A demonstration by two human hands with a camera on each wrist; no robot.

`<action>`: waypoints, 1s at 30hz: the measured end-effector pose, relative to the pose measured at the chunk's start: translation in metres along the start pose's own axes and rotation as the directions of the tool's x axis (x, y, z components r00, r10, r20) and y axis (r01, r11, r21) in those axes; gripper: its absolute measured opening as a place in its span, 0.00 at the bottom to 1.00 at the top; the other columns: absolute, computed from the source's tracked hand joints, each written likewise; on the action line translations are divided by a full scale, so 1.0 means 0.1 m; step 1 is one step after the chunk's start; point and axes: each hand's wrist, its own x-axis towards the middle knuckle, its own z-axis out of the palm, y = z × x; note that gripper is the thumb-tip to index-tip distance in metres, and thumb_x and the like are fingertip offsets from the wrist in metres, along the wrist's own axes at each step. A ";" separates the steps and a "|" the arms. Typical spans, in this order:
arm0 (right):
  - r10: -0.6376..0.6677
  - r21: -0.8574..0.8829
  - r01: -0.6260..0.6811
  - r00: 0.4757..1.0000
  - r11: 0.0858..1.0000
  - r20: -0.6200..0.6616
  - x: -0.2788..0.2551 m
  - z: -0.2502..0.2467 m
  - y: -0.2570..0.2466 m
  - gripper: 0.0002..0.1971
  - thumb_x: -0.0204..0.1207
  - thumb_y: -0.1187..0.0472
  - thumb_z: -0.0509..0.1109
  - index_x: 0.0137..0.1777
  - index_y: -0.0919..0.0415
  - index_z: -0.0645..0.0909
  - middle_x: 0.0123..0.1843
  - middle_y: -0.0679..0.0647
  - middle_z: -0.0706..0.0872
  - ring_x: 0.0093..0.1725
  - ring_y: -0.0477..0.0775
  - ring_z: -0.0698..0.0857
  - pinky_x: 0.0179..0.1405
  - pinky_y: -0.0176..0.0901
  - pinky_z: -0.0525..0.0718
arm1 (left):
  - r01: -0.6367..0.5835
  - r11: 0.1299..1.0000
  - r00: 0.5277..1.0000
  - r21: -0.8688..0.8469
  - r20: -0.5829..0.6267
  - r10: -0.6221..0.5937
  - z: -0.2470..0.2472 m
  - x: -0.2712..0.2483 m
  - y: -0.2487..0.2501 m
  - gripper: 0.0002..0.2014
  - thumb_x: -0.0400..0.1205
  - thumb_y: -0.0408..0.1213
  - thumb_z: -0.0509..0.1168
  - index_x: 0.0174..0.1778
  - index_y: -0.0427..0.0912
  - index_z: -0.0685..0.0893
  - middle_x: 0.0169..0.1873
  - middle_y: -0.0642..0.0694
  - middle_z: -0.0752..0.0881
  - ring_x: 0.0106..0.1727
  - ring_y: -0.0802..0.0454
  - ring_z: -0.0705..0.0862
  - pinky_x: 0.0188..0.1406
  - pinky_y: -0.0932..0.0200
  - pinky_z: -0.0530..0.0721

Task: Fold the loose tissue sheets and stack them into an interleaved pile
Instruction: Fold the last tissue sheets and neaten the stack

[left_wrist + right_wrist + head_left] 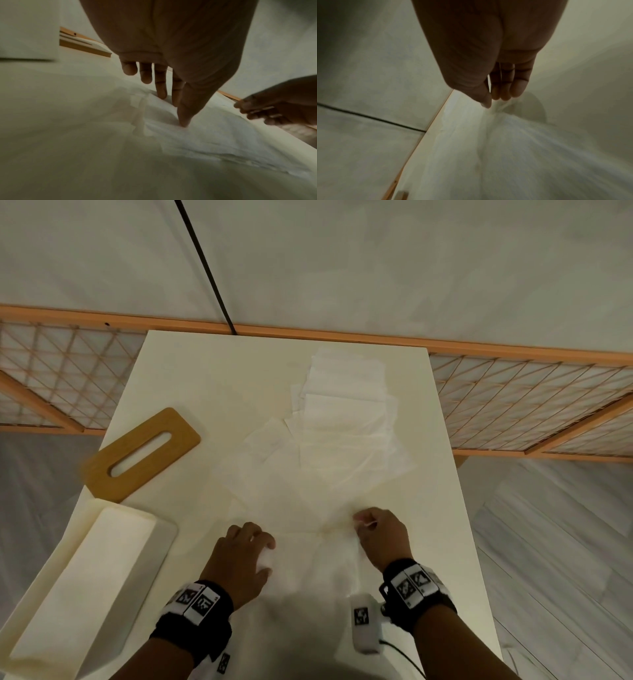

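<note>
Thin white tissue sheets [346, 412] lie loosely overlapped across the middle and back of the white table [191, 378]. The nearest sheet [308, 553] is spread out between my hands. My left hand [253, 542] rests on its left part. In the left wrist view the thumb [184, 121] and two straight fingers press down on that sheet [214, 135]. My right hand [364, 523] pinches the sheet's right part. The right wrist view shows thumb and fingertips [505, 94] closed on a gathered tuft of the sheet [505, 135], which puckers toward the pinch.
A wooden lid [140, 453] with a long slot lies at the table's left. A white tissue box [92, 583] stands at the front left corner. A wooden lattice screen [531, 405] runs behind the table, with a black cable [205, 268] on the floor beyond it.
</note>
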 end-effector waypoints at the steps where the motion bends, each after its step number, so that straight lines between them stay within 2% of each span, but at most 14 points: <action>1: 0.009 0.013 -0.008 1.000 1.000 -0.028 0.12 -0.05 -0.06 0.09 0.79 0.64 0.70 0.54 0.53 0.89 0.57 0.51 0.89 0.54 0.52 0.86 0.50 0.30 0.73 | -0.013 0.999 1.000 0.037 0.017 0.013 -0.01 0.01 0.01 0.23 0.65 0.52 0.76 0.55 0.61 0.81 0.54 0.57 0.78 0.53 0.49 0.78 0.45 0.55 0.77; 4: 0.068 0.088 -0.059 0.992 0.994 -0.106 0.52 -0.24 -0.26 0.10 0.80 0.64 0.69 0.58 0.57 0.89 0.60 0.56 0.91 0.62 0.59 0.86 0.54 0.32 0.73 | -0.037 0.993 0.996 0.113 0.080 0.028 -0.03 0.05 0.03 0.31 0.53 0.55 0.82 0.52 0.63 0.79 0.48 0.57 0.80 0.44 0.49 0.81 0.36 0.56 0.76; 7: 0.120 0.126 -0.101 0.981 0.987 -0.153 0.97 -0.44 -0.42 0.12 0.81 0.63 0.70 0.63 0.59 0.86 0.65 0.58 0.88 0.66 0.61 0.84 0.61 0.40 0.77 | -0.031 0.986 0.993 0.162 0.114 0.012 -0.03 0.10 0.04 0.34 0.50 0.56 0.85 0.50 0.64 0.79 0.46 0.58 0.80 0.42 0.51 0.80 0.35 0.58 0.74; 9: 0.139 0.104 -0.122 0.974 0.987 -0.180 1.25 -0.55 -0.48 0.15 0.81 0.62 0.71 0.66 0.60 0.83 0.68 0.59 0.86 0.68 0.62 0.83 0.65 0.45 0.77 | -0.025 0.984 0.992 0.175 0.127 0.003 -0.05 0.14 0.06 0.31 0.56 0.56 0.83 0.52 0.63 0.79 0.49 0.58 0.79 0.48 0.50 0.80 0.40 0.57 0.74; 12: 0.202 0.109 -0.183 0.960 0.977 -0.196 1.56 -0.64 -0.55 0.21 0.79 0.60 0.73 0.71 0.61 0.77 0.69 0.61 0.84 0.69 0.64 0.82 0.65 0.47 0.78 | -0.013 0.981 0.987 0.193 0.162 -0.019 -0.10 0.20 0.10 0.24 0.70 0.55 0.76 0.61 0.63 0.77 0.58 0.60 0.75 0.61 0.50 0.75 0.52 0.57 0.69; 17: 0.290 0.124 -0.274 0.946 0.954 -0.145 1.81 -0.63 -0.60 0.32 0.76 0.56 0.79 0.77 0.63 0.71 0.73 0.63 0.81 0.71 0.66 0.81 0.66 0.50 0.80 | 0.000 0.978 0.980 0.207 0.195 -0.042 -0.17 0.27 0.14 0.24 0.72 0.53 0.75 0.62 0.60 0.77 0.61 0.56 0.76 0.63 0.48 0.74 0.59 0.53 0.72; 22: 0.306 0.160 -0.279 0.934 0.947 -0.186 1.87 -0.59 -0.54 0.26 0.76 0.61 0.79 0.73 0.62 0.76 0.70 0.63 0.84 0.68 0.65 0.83 0.61 0.47 0.82 | -0.050 0.950 0.957 0.309 0.288 -0.044 -0.26 0.39 0.19 0.24 0.73 0.55 0.74 0.63 0.58 0.74 0.62 0.53 0.75 0.63 0.47 0.72 0.60 0.52 0.71; 25: 0.286 0.189 -0.249 0.937 0.950 -0.201 1.83 -0.64 -0.57 0.26 0.76 0.58 0.79 0.73 0.61 0.78 0.69 0.61 0.85 0.67 0.62 0.85 0.56 0.41 0.79 | -0.055 0.953 0.946 0.296 0.322 -0.045 -0.28 0.42 0.21 0.24 0.72 0.55 0.75 0.60 0.57 0.74 0.60 0.52 0.76 0.61 0.47 0.73 0.58 0.52 0.72; 26: 0.283 0.203 -0.247 0.944 0.947 -0.170 1.81 -0.67 -0.58 0.27 0.76 0.57 0.78 0.73 0.61 0.78 0.69 0.60 0.85 0.67 0.62 0.85 0.59 0.41 0.81 | -0.053 0.955 0.944 0.292 0.326 -0.048 -0.28 0.43 0.21 0.24 0.71 0.54 0.76 0.59 0.57 0.74 0.60 0.52 0.76 0.61 0.47 0.73 0.57 0.52 0.72; 28: 0.274 0.249 -0.251 0.960 0.935 -0.063 1.74 -0.73 -0.59 0.25 0.76 0.56 0.77 0.72 0.63 0.81 0.68 0.61 0.86 0.65 0.62 0.86 0.68 0.50 0.83 | -0.052 0.957 0.945 0.287 0.325 -0.046 -0.28 0.43 0.21 0.24 0.71 0.54 0.76 0.58 0.57 0.74 0.59 0.52 0.76 0.60 0.47 0.73 0.57 0.52 0.72; 29: 0.266 0.317 -0.244 0.964 0.916 -0.025 1.66 -0.75 -0.60 0.20 0.76 0.58 0.76 0.66 0.64 0.85 0.64 0.62 0.88 0.60 0.61 0.88 0.65 0.53 0.86 | -0.051 0.960 0.945 0.277 0.325 -0.043 -0.29 0.43 0.21 0.24 0.71 0.54 0.77 0.57 0.57 0.74 0.58 0.53 0.75 0.60 0.48 0.73 0.56 0.52 0.71; 30: 0.262 0.424 -0.237 0.965 0.874 -0.001 1.55 -0.77 -0.62 0.12 0.76 0.62 0.74 0.58 0.65 0.87 0.58 0.62 0.88 0.53 0.58 0.88 0.57 0.51 0.88 | -0.051 0.963 0.943 0.263 0.329 -0.040 -0.30 0.44 0.21 0.23 0.71 0.54 0.77 0.57 0.58 0.75 0.58 0.53 0.75 0.60 0.48 0.73 0.55 0.52 0.71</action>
